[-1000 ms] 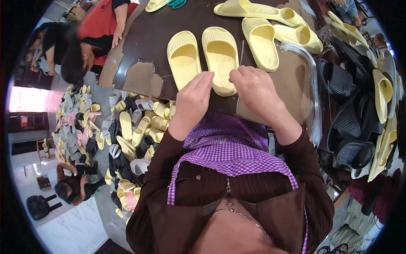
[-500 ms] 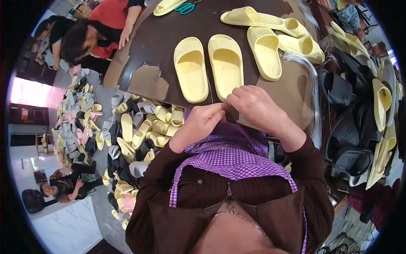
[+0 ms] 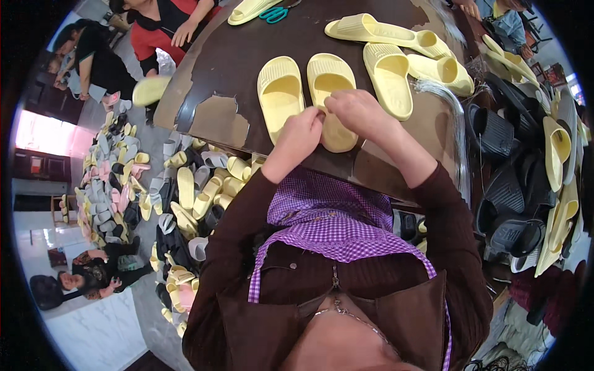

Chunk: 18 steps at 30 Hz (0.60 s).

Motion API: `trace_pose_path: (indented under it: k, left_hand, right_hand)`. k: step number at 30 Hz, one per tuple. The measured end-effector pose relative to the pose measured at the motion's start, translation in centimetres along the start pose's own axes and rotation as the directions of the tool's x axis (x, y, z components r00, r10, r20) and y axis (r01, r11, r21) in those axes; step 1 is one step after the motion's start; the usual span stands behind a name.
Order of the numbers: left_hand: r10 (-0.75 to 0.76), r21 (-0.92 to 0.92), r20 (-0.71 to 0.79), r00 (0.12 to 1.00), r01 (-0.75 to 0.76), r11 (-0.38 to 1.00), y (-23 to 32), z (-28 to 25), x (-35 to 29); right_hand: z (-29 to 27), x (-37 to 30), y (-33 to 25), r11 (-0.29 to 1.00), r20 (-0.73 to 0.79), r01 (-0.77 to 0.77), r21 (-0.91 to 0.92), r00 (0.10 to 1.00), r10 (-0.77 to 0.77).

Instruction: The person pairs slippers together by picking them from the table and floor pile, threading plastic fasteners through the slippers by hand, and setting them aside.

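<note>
A pair of pale yellow slide sandals lies side by side on the brown table (image 3: pixel 238 80), toes pointing away from their heels near me. My left hand (image 3: pixel 301 133) is closed in a pinch between the left slide (image 3: pixel 281 93) and the right slide (image 3: pixel 339 137). Over the middle of the right slide, my right hand (image 3: pixel 359 111) is pinched too, its fingers close to the left hand's. Whatever the fingertips hold is hidden or too thin to make out. Another yellow slide (image 3: pixel 390 83) lies just right of the pair.
More yellow slides (image 3: pixel 442 73) lie at the table's far right, near a bundle of thin clear strands (image 3: pixel 458 136). Teal-handled scissors (image 3: pixel 274 15) rest at the far edge. Black slides (image 3: pixel 498 133) are heaped at right; mixed slides (image 3: pixel 185 185) cover the floor at left. Co-workers are nearby.
Both my hands have moved up and away from me, from the heels to over the right slide. At the far left, the co-worker in red has straightened up, and a blurred yellow slide appears beside the table.
</note>
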<state>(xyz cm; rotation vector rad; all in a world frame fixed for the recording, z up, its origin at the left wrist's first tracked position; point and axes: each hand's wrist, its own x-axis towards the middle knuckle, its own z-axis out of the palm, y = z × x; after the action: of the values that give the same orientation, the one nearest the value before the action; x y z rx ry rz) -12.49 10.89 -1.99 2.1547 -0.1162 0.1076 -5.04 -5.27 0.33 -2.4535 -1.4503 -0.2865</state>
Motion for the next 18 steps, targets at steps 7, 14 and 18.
trace_pose_path:
  k: [7, 14, 18]
  left_hand:
    - [-0.034, 0.381, -0.105, 0.994, 0.072, 0.922, -1.0, 0.7, 4.4]
    - [-0.057, 0.431, -0.139, 0.989, 0.113, 0.895, -0.7, 1.0, 5.5]
    - [0.009, 0.452, -0.17, 0.985, 0.07, 0.889, -1.1, 1.3, 5.6]
  right_hand:
    - [0.4, 1.4, 1.6, 0.987, -0.055, -0.129, 0.099, 0.989, 0.135]
    - [0.3, 1.4, 4.9, 0.9, -0.137, -0.279, 0.336, 0.93, 0.34]
    - [0.6, 2.9, 7.3, 0.831, -0.187, -0.373, 0.414, 0.858, 0.478]
